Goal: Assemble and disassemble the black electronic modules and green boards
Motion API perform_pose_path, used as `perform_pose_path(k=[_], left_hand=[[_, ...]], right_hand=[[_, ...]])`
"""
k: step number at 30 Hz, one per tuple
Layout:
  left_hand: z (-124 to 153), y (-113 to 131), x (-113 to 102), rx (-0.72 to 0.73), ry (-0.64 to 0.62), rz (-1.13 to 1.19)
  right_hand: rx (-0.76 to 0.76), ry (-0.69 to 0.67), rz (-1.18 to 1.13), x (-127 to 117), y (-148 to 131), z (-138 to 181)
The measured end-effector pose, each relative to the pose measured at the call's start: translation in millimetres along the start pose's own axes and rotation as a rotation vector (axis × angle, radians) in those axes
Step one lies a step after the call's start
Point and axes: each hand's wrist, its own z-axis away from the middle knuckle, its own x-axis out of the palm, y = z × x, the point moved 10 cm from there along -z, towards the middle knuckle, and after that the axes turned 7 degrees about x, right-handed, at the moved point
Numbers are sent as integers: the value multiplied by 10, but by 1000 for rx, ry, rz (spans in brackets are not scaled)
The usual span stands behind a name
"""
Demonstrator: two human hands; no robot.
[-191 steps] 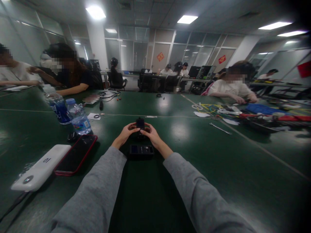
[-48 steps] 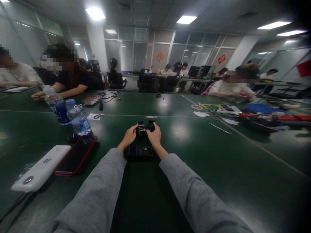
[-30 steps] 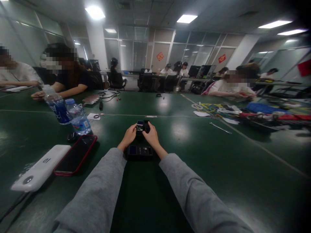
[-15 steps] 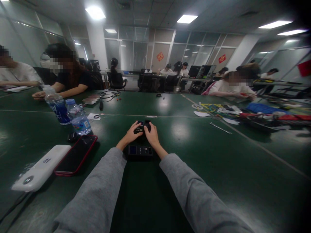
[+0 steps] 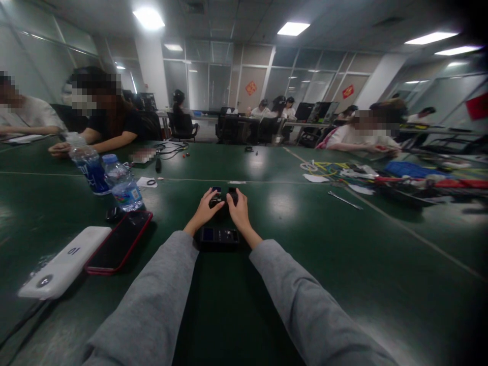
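My left hand [image 5: 204,208] is closed around a small black device with a dark bluish screen [image 5: 216,190]. My right hand [image 5: 240,212] grips a small black block [image 5: 232,193], partly hidden by its fingers. The two pieces are held side by side above the green table, with a narrow gap between them. Nearer to me, between my wrists, lies a flat black case [image 5: 219,238] with a dark screen at its left and small light marks at its right. What exactly these pieces are is too small to make out.
At left are a white power bank [image 5: 72,259] with a cable, a red-edged phone [image 5: 120,244] and two bottles, one a water bottle [image 5: 124,185]. A wrench [image 5: 345,200] lies at right, near tangled cables [image 5: 331,170]. Several people sit around the room.
My hands have drawn slightly apart, so a gap now shows between the screened device and the black block. The case on the table stays in place.
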Motion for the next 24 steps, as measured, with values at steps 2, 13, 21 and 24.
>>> perform_pose_path(k=[2, 13, 21, 24], left_hand=[[19, -29, -67, -57, 54, 93], [219, -65, -220, -261, 149, 510], [323, -30, -340, -253, 225, 396], [315, -4, -359, -231, 224, 357]], right_hand=[[-59, 83, -41, -162, -121, 56], [-269, -698, -188, -177, -905, 938], [-468, -889, 277, -45, -929, 1232], [-428, -693, 453, -2, -903, 1219]])
